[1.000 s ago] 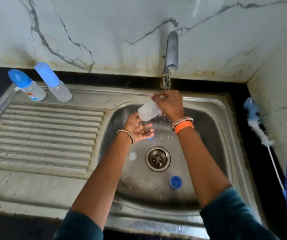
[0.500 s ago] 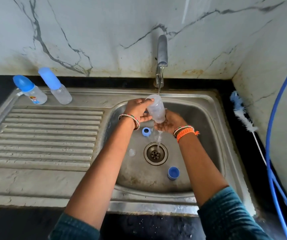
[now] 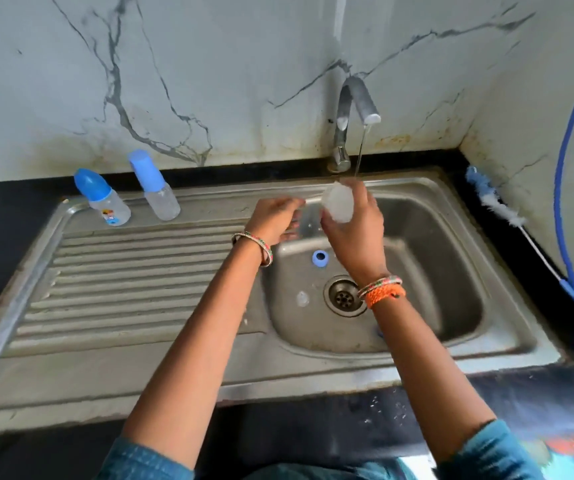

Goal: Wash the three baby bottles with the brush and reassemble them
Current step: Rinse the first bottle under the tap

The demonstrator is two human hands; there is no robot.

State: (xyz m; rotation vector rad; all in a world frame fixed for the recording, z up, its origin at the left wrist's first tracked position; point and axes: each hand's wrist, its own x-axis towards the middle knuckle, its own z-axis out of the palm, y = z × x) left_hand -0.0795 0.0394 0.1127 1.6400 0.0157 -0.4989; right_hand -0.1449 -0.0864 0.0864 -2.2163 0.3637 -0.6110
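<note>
We grip the clear bottle (image 3: 337,204) in our right hand (image 3: 355,230) under the tap (image 3: 355,109) stream to rinse it; our left hand (image 3: 273,220), fingers loosely spread, holds nothing beside it.

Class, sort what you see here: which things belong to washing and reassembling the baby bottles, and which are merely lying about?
Part of the job:
open bottle, gripped by the right hand
two capped bottles
blue ring
clear teat
bottle brush
running tap
sink

Just lying about:
blue hose
</note>
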